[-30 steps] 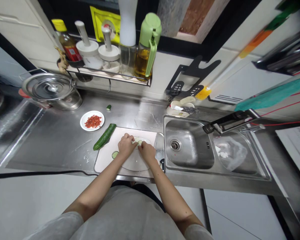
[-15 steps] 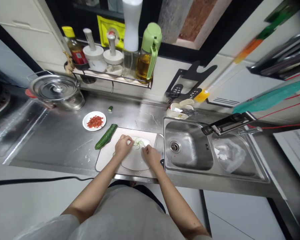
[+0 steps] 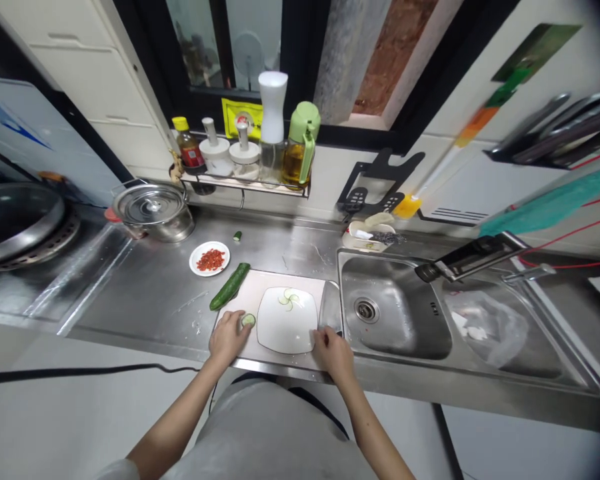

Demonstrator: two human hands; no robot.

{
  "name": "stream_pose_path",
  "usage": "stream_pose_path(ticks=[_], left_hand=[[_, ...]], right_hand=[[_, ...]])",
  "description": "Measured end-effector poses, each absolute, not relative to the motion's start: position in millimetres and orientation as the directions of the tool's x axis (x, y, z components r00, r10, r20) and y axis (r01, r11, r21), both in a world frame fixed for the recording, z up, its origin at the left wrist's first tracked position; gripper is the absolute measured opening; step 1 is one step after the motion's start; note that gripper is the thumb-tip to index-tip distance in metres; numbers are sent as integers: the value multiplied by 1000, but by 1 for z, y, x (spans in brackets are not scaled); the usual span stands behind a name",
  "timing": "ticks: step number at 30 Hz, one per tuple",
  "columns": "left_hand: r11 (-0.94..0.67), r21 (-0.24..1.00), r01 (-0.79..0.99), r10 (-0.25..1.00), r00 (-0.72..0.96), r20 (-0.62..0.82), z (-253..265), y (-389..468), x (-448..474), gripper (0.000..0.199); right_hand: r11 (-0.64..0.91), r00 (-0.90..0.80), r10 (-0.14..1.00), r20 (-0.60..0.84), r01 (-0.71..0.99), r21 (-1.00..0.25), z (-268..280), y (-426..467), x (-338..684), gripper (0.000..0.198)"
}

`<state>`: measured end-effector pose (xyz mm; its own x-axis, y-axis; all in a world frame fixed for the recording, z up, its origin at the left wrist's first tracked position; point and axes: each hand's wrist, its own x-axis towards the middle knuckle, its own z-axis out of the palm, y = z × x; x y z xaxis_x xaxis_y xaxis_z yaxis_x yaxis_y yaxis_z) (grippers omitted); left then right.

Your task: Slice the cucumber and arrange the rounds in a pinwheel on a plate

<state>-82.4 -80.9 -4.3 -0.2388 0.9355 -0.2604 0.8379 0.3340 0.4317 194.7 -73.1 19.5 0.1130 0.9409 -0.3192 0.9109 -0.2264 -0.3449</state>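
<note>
A white squarish plate (image 3: 286,333) rests on a pale cutting board (image 3: 263,280). Thin cucumber slices form a pinwheel (image 3: 291,299) near the plate's far edge. My left hand (image 3: 227,339) is left of the plate, with thumb and fingers closed about a small stack of cucumber slices (image 3: 249,320) on the board. At the plate's near right edge is my right hand (image 3: 334,348), fingers curled together; whatever they may hold is hidden. Just beyond it lies a broad knife blade (image 3: 331,307). A cut cucumber (image 3: 230,287) lies over the board's far left corner.
A small plate of chopped red pieces (image 3: 210,259) and a cucumber end (image 3: 237,236) sit behind the board. A lidded steel pot (image 3: 167,223) stands at the back left. The sink (image 3: 400,310) is to the right. A condiment rack (image 3: 250,181) hangs above the counter.
Both hands have drawn back from the pinwheel: the left to the slices on the board, the right to the plate's near right edge. The camera view has shifted.
</note>
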Motion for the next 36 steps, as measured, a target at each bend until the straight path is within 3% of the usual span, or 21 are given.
stream_pose_path(ticks=[13,18,21,24,26,30,36], left_hand=[[295,399,868,952,-232,-199,-8,-77,-81,21],[330,486,809,943,-266,-198,1,-77,-78,13],[305,663,684,952,-245,-184,4,-75,-75,13],[267,871,413,961,-184,-208,6,-71,-63,20],[256,942,216,966,-98,-240,9,-67,-49,26],[238,970,38,969,56,-240,21,-58,-24,34],[194,981,3,974,122,-193,39,-49,-15,38]], right_hand=[[-188,86,961,-264,900,-392,23,-78,192,26],[-192,88,962,-258,892,-410,28,-80,192,27],[-174,67,969,-238,870,-461,30,-80,192,26],[-124,-10,974,-225,810,-574,33,-78,185,22],[-79,-83,976,-201,728,-681,34,-76,176,23],[-47,-170,973,-158,521,-853,38,-68,153,29],[-98,-121,981,-153,376,-922,45,-51,142,17]])
